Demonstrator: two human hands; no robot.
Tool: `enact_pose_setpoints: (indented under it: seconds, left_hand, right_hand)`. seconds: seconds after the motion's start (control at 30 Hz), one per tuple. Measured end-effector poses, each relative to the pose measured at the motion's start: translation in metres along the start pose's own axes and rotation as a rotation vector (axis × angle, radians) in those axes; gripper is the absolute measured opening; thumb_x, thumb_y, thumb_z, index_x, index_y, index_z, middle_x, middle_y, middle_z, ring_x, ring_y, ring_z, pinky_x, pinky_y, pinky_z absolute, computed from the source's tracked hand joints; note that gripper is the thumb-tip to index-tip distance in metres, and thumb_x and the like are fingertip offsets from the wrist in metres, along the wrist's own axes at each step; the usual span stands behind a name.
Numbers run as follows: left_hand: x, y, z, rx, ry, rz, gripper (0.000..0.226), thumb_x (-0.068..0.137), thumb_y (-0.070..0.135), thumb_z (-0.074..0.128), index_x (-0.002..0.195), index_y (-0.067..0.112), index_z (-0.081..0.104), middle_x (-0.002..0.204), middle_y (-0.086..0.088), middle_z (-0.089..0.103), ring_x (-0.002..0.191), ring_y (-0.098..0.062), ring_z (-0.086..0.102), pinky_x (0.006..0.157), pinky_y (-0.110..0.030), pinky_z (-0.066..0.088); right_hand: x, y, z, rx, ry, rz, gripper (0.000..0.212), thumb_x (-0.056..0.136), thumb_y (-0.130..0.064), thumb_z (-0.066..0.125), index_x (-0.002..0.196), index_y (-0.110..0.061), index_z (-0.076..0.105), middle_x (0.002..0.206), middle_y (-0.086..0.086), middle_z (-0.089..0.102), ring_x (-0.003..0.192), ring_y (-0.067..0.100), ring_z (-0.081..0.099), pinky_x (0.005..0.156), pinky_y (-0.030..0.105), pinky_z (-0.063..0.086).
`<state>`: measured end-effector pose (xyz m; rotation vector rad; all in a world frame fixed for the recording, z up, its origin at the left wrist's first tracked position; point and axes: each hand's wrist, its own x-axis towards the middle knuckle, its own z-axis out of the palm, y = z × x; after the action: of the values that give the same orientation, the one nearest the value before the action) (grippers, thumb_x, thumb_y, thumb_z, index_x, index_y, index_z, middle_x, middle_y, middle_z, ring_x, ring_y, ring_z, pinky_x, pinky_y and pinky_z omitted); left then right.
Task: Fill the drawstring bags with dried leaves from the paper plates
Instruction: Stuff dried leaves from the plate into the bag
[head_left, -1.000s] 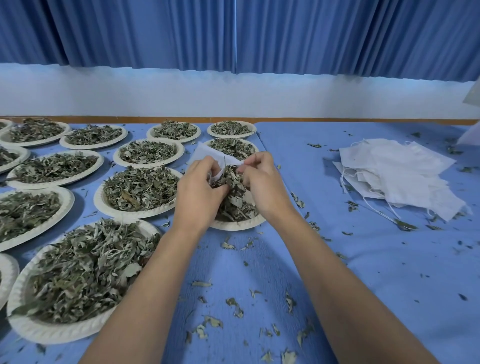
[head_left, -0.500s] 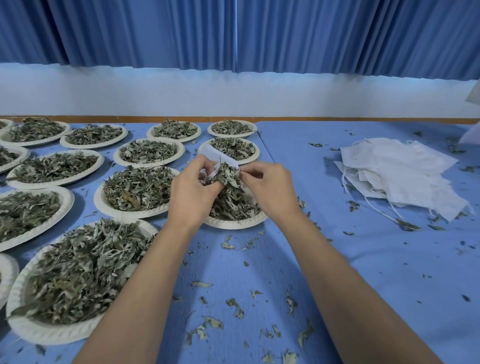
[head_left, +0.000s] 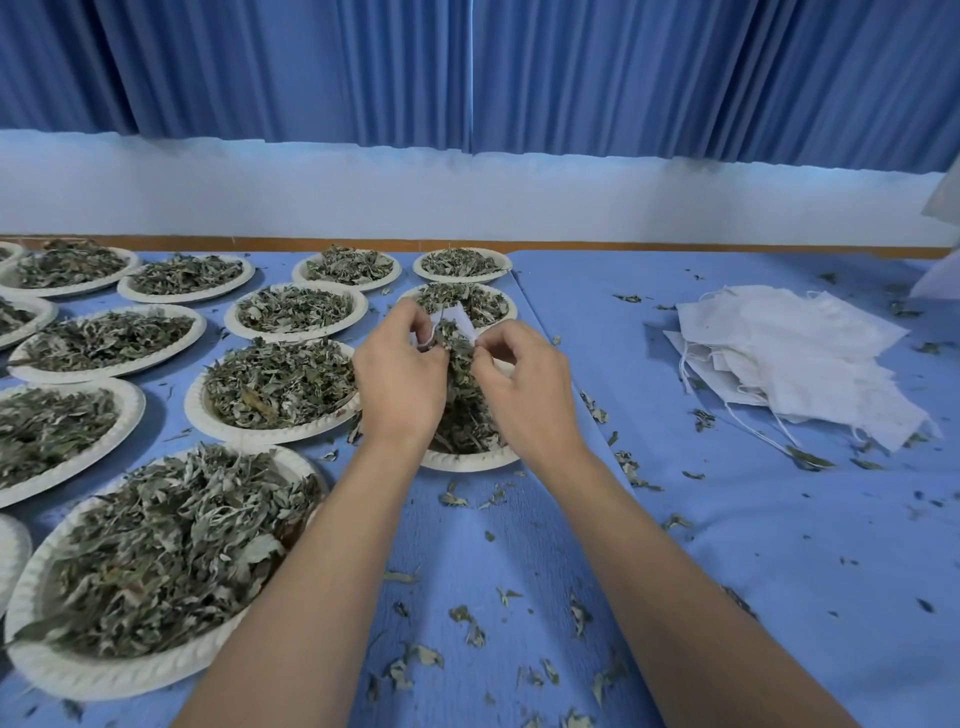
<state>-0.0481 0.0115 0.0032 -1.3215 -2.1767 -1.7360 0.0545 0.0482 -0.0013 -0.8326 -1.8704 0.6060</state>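
Currently both hands meet over a paper plate near the middle of the table and hold a small white drawstring bag between them, raised above the plate's heap. The left hand pinches the bag's left edge with thumb and curled fingers. The right hand pinches its right edge between thumb and forefinger, the other fingers loosely curled. A clump of dried leaves shows at the bag's opening between the two pinches and hangs down toward the grey-green heap on the plate. Taken from the hands, more white plates spread from seven o'clock round to twelve, every one holding the same leaves. The nearest plate at seven o'clock is piled high. A neighbouring plate at nine o'clock lies just beside the left wrist, and a far plate at twelve o'clock is partly hidden behind the bag. At three o'clock, well apart from the hands, lies a loose pile of empty bags, flat and overlapping, with thin strings trailing off its near edge. Leaf crumbs are scattered over the blue tablecloth, thickest between the forearms.
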Motion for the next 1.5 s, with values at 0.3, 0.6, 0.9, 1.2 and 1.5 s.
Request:
enact_pose_setpoints:
  seconds: [0.3,0.6,0.9,1.2,1.5]
  left_hand:
    - [0.0,-0.004,0.003,0.015,0.056,0.004,0.029,0.066,-0.016,0.045,0.071,0.012,0.044,0.067,-0.002,0.049,0.061,-0.022,0.039,0.056,-0.028,0.024]
    - [-0.003,-0.002,0.002,0.052,0.071,-0.02,0.037,0.069,-0.017,0.047,0.091,0.014,0.049,0.084,-0.002,0.058,0.08,-0.027,0.053,0.063,-0.031,0.033]
    - [-0.007,0.004,-0.009,0.047,-0.148,0.121,0.035,0.087,0.007,0.062,0.122,0.011,0.064,0.126,-0.003,0.062,0.117,-0.018,0.055,0.104,-0.025,0.037]
    - [-0.003,0.007,-0.02,-0.308,-0.315,-0.15,0.026,0.091,0.021,0.062,0.115,0.03,0.068,0.109,0.014,0.064,0.104,-0.011,0.06,0.099,-0.031,0.046]
    - [0.001,-0.008,-0.01,-0.15,-0.129,-0.031,0.025,0.081,0.008,0.066,0.088,0.031,0.071,0.093,0.014,0.063,0.063,0.002,0.051,0.063,-0.016,0.039]
  right_hand:
    - [-0.004,0.0,0.005,0.151,-0.051,0.081,0.012,0.082,-0.006,0.059,0.073,-0.013,0.059,0.075,-0.005,0.061,0.078,0.013,0.062,0.071,0.024,0.047]
    - [-0.003,-0.001,0.007,0.113,-0.075,0.093,0.01,0.084,-0.009,0.06,0.075,-0.012,0.064,0.077,-0.001,0.067,0.077,0.016,0.065,0.071,0.035,0.051]
    - [0.005,0.002,0.003,0.034,0.031,0.18,0.011,0.09,-0.016,0.06,0.085,-0.014,0.069,0.076,-0.007,0.065,0.076,0.008,0.06,0.069,0.018,0.045]
    - [0.006,0.007,-0.001,0.11,0.014,0.176,0.009,0.091,-0.017,0.06,0.082,-0.017,0.065,0.074,-0.008,0.064,0.074,0.005,0.062,0.067,0.019,0.048]
    - [0.002,0.005,0.001,0.103,-0.082,0.048,0.013,0.091,-0.011,0.054,0.08,-0.017,0.055,0.085,-0.003,0.06,0.081,0.013,0.06,0.072,0.033,0.052]
